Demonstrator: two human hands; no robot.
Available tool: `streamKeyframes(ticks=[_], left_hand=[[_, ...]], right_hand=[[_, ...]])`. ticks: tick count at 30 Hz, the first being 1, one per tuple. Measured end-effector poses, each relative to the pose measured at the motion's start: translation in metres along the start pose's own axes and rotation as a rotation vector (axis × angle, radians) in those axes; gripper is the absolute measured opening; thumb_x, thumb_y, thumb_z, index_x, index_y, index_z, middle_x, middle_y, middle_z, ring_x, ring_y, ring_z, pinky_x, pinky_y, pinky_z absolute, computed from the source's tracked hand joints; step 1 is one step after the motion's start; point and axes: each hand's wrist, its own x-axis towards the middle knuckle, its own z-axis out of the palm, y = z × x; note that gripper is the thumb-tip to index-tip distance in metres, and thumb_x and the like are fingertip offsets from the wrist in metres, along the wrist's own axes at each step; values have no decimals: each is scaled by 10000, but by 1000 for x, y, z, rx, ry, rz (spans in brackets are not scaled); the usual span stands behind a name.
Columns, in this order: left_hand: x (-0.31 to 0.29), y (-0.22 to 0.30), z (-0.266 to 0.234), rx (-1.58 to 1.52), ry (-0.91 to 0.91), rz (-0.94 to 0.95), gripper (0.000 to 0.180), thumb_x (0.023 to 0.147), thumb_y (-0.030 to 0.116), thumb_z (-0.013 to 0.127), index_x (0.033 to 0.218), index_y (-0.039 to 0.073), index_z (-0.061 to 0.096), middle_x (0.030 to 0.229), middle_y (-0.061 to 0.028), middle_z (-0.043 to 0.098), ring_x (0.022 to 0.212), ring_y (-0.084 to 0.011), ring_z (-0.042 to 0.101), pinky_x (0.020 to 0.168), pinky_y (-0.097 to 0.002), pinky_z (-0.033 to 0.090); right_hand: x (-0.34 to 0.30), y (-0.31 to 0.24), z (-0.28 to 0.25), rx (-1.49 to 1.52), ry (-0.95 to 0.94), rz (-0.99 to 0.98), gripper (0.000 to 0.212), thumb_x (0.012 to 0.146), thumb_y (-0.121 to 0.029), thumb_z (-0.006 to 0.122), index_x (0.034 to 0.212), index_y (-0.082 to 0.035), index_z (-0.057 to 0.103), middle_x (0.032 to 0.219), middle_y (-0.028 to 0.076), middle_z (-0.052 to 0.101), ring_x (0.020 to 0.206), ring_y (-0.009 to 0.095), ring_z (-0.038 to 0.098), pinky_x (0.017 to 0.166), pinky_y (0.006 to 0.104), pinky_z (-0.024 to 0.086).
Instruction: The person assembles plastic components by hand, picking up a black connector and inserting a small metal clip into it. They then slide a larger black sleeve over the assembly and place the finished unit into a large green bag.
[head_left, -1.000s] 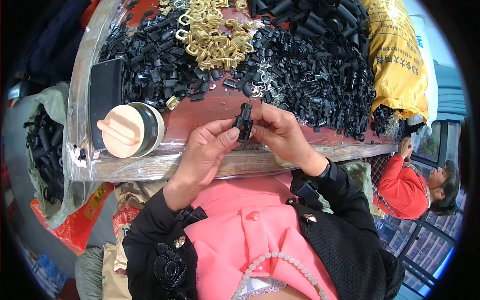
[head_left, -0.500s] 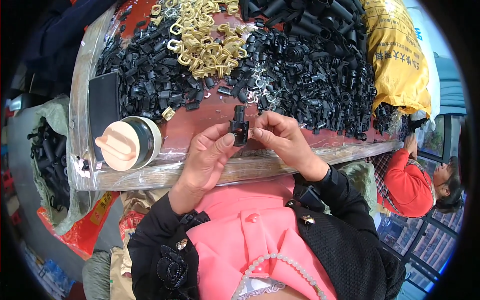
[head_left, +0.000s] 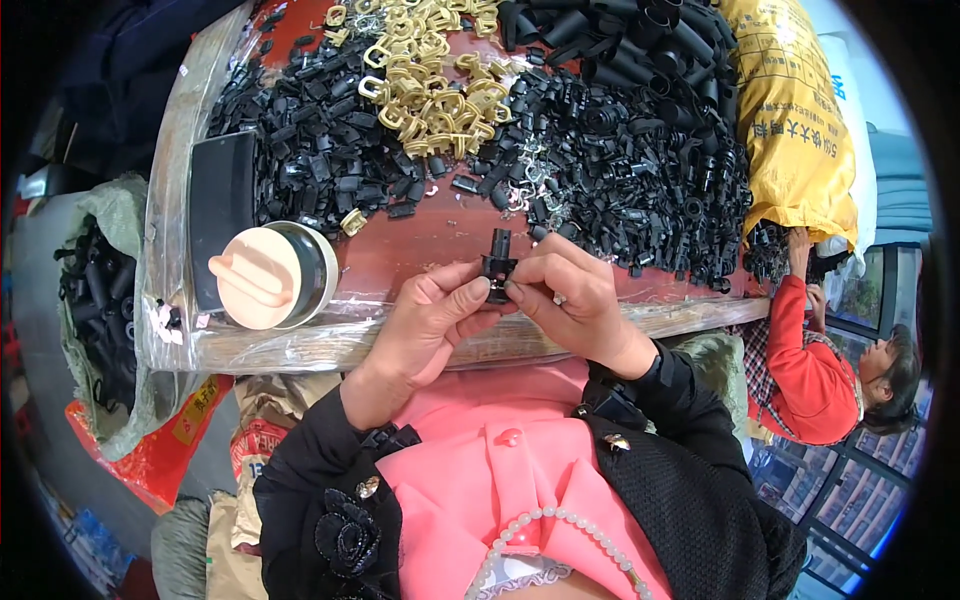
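Head view: main change, right hand (head_left: 575, 300) is now in contact with the black part (head_left: 499, 245). Half a second ago its fingertips stood off to the right with a visible gap; now thumb and forefinger are up against the part's right side. Reads as both hands working one piece: left steadies, right does the fine work at the side opening.

Left hand (head_left: 430, 310): thumb and fingers pinching the left side of the part, narrow end up. Right: fingers curled, tips in close; can't tell if they pinch the part itself or something tiny. Pale speck shows by the curled fingers, too small to identify.

Part is held over the near edge of the red counter (head_left: 410, 250), between the two hands, off the surface.

Stock beyond the hands: small black pieces (head_left: 330, 150) far left, pale yellow clips (head_left: 430, 110) far middle, silvery metal bits (head_left: 525, 180) just right of those, black heap (head_left: 650, 190) far right. Lidded mug (head_left: 258, 280) near left, apart from the left hand.

Also changed: at right, co-worker (head_left: 815, 370) now has one hand up at the yellow bag (head_left: 800, 130)'s mouth.
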Motion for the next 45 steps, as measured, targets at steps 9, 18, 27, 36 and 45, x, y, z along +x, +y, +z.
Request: streamKeyframes(ticks=[9,18,27,36,45], left_hand=[[-4,-6,8,172,42,78,285,806,134,548,1054,-3,523,943,-43,578,798,-92,555,657,-195,474],[-1,-6,0,178,41,80,278,801,125,548,1048,4,513,937,-47,578,807,-101,569,671,-224,500],[-2,6,-6,62,65,99,262,787,112,564,1013,-11,515,916,-83,580,777,-142,588,669,-213,499],[0,9,-10,11,67,106,255,790,112,558,1002,-21,510,916,-116,577,785,-176,594,667,-211,503],[4,7,-7,-49,105,189,246,793,105,557,1007,-8,514,905,-80,585,816,-146,581,685,-202,486]], right_hand=[[-7,-2,-2,-185,-63,-131,113,657,-3,610,700,-30,509,617,68,425,546,224,480,466,300,387],[-6,3,3,197,-46,144,137,685,-10,622,699,-39,488,644,28,446,546,129,457,464,229,357],[20,30,-1,708,-256,517,136,741,-56,602,760,-39,469,746,13,453,633,81,432,541,201,354],[79,76,17,-727,-91,-61,177,723,-86,586,884,-38,530,723,70,485,582,200,498,537,268,408],[38,59,-16,-32,-69,266,162,795,-123,531,923,-25,528,704,14,512,544,92,453,489,194,359]])
